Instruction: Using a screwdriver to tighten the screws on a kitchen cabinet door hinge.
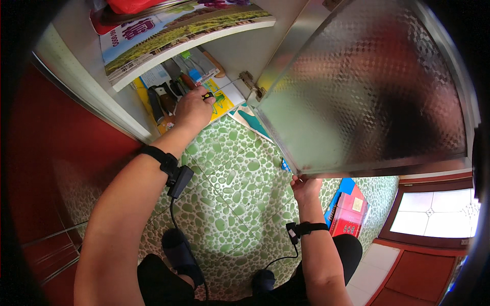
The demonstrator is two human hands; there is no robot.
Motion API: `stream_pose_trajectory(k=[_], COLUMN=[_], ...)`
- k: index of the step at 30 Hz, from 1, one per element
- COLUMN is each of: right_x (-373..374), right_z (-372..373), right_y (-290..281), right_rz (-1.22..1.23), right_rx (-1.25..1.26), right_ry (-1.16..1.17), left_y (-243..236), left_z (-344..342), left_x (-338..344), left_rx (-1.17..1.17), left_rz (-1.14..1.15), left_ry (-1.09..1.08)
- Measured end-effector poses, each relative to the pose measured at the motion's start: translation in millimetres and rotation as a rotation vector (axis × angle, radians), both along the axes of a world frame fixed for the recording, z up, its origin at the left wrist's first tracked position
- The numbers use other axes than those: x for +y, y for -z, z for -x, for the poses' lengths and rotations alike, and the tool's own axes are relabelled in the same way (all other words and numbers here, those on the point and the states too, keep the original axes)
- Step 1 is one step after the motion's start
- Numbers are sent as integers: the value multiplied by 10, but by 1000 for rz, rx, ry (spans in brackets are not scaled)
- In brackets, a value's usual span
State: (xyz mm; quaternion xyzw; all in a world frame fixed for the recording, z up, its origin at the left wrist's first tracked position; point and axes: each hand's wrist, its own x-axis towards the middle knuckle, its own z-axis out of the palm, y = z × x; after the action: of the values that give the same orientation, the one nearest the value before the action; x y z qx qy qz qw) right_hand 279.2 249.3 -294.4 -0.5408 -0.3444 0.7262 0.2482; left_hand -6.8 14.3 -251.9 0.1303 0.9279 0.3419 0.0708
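Inside the low cabinet, my left hand (193,108) is closed round the black and yellow handle of a screwdriver (207,95). Its thin shaft slants up to the right, its tip close to a metal hinge (248,84); whether they touch I cannot tell. The hinge sits where the cabinet side meets an open door (326,122) of patterned glass in a metal frame. At the door's lower edge, my right hand (307,189) grips the frame, some fingers hidden behind it. Several tool handles (166,97) lie just left of my left hand.
Above my left hand juts a shelf (191,53) with a printed front edge. A yellow sheet (222,103) lines the cabinet bottom. Red and blue flat packaging (349,209) lies on the green pebble-patterned floor (224,188), right of my right hand. A red panel (87,148) stands at left.
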Motion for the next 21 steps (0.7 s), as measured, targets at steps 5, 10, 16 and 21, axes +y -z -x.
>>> stream_pose_trajectory(k=[5,10,16,21], right_x=[54,-4,17,23], right_z=[-49,4,-21,-21], right_y=[59,11,19,33], right_rz=[5,1,20,7], right_rx=[44,-13,22,13], right_ry=[-16,0,-4,-19], left_y=[-29,-13,-38,-5], left_z=[-40,-30,-40,-35], left_x=[10,-7,-6,-12], left_rx=[1,42,42,59], left_rz=[-42,-24,-15,-44], left_ry=[3,2,1,-12])
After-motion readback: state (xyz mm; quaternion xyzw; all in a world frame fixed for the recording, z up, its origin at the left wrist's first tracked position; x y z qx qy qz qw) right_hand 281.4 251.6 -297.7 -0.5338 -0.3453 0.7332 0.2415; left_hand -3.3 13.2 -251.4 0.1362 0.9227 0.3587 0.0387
